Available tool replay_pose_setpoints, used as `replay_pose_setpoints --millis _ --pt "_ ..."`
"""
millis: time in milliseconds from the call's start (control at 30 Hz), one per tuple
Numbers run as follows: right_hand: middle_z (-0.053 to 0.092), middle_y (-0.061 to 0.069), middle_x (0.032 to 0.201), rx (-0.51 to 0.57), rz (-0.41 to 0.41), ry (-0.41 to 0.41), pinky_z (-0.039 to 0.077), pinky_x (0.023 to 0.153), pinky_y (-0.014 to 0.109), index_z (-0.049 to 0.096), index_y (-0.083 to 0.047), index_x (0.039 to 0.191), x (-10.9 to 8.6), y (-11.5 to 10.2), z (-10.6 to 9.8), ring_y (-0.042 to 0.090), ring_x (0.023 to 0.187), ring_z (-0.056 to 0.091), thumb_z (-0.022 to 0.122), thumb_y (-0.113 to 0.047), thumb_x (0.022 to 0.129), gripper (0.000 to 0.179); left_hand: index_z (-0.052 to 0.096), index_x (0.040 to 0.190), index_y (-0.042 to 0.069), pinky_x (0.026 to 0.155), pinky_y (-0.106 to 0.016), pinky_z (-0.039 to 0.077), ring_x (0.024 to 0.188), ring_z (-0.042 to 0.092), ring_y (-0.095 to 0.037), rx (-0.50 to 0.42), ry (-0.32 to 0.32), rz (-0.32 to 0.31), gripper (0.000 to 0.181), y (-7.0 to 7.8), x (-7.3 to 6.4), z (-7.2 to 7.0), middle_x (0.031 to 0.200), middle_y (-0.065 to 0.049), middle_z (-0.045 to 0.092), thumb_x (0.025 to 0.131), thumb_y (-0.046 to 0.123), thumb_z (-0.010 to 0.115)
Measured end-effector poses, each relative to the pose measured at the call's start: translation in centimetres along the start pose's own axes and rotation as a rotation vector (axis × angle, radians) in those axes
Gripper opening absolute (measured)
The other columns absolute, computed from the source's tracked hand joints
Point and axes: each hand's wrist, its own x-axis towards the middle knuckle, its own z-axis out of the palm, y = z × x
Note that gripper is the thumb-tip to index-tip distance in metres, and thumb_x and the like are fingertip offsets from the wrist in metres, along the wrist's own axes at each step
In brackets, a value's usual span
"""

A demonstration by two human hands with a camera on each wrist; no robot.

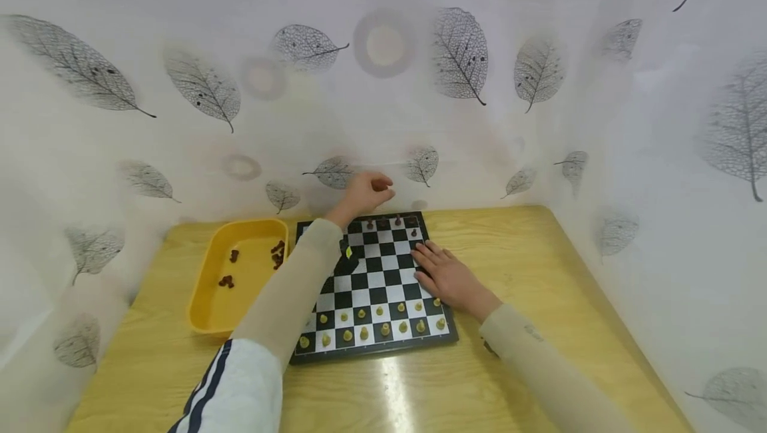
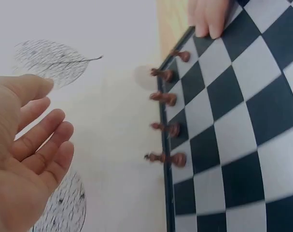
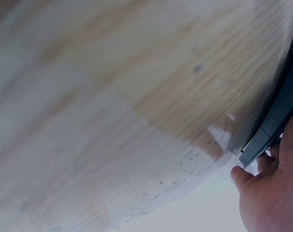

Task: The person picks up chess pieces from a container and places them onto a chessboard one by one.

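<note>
Over the far edge of a black-and-white chessboard [image 1: 375, 279], my left hand [image 1: 367, 193] hovers with loosely bent fingers and nothing between them. In the left wrist view, its thumb stands apart from the fingers. Several dark brown chess pieces stand along the board's far edge, among them a tall one [image 2: 177, 159] nearest that hand and a small pawn [image 2: 184, 56] in front of the row's far end. My right hand [image 1: 451, 280] lies with extended fingers on the board's right edge. Pale yellow chess pieces [image 1: 385, 329] fill two rows at the near side.
Left of the board sits a yellow tray [image 1: 248, 290] holding several brown chess pieces [image 1: 226, 281]. My left forearm crosses the board's left part and hides some squares. A wall with a leaf pattern [image 1: 383, 106] rises behind the wooden table [image 1: 491, 240].
</note>
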Motion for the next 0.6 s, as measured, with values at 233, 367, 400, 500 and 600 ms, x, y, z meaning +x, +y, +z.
replay_pose_setpoints --millis 233,367,400,500,600 --pt "0.037 0.016 0.169 0.007 -0.013 0.009 0.029 0.127 0.060 0.041 -0.007 0.161 -0.5 -0.1 -0.1 0.040 0.159 0.029 0.041 -0.044 0.112 0.062 0.071 0.132 0.006 0.097 -0.047 0.058 0.114 0.069 -0.031 -0.055 0.091 -0.032 0.038 -2.0 -2.5 -2.7 0.124 -0.014 0.074 0.101 0.028 0.071" --pt "0.035 0.014 0.171 -0.006 -0.009 0.000 0.029 0.127 0.059 0.039 -0.009 0.163 -0.4 0.0 0.3 0.038 0.160 0.027 0.037 -0.046 0.113 0.062 0.072 0.130 0.006 0.095 -0.046 0.059 0.112 0.069 -0.032 -0.031 0.155 -0.049 0.036 -3.5 -4.2 -4.2 0.124 -0.015 0.075 0.100 0.026 0.072" --pt "0.035 0.013 0.171 -0.007 -0.009 0.000 0.029 0.128 0.059 0.038 -0.009 0.163 -0.4 0.0 0.3 0.037 0.161 0.027 0.037 -0.047 0.113 0.062 0.072 0.130 0.006 0.096 -0.047 0.059 0.113 0.069 -0.033 -0.030 0.163 -0.061 0.035 -3.7 -4.7 -4.6 0.125 -0.015 0.074 0.100 0.025 0.072" --pt "0.035 0.013 0.171 -0.001 -0.013 0.005 0.028 0.128 0.059 0.038 -0.009 0.163 -0.2 0.1 0.3 0.037 0.161 0.026 0.037 -0.046 0.113 0.062 0.071 0.132 0.005 0.098 -0.049 0.058 0.116 0.067 -0.034 -0.025 0.185 -0.098 0.036 -4.8 -6.3 -5.9 0.129 -0.016 0.072 0.102 0.026 0.070" --pt "0.034 0.013 0.171 -0.005 -0.010 0.000 0.027 0.128 0.059 0.038 -0.010 0.164 0.0 0.1 0.3 0.036 0.161 0.025 0.037 -0.046 0.113 0.062 0.068 0.136 0.006 0.103 -0.052 0.056 0.122 0.065 -0.036 -0.028 0.187 -0.140 0.040 -5.8 -8.0 -7.4 0.135 -0.017 0.070 0.103 0.029 0.068"
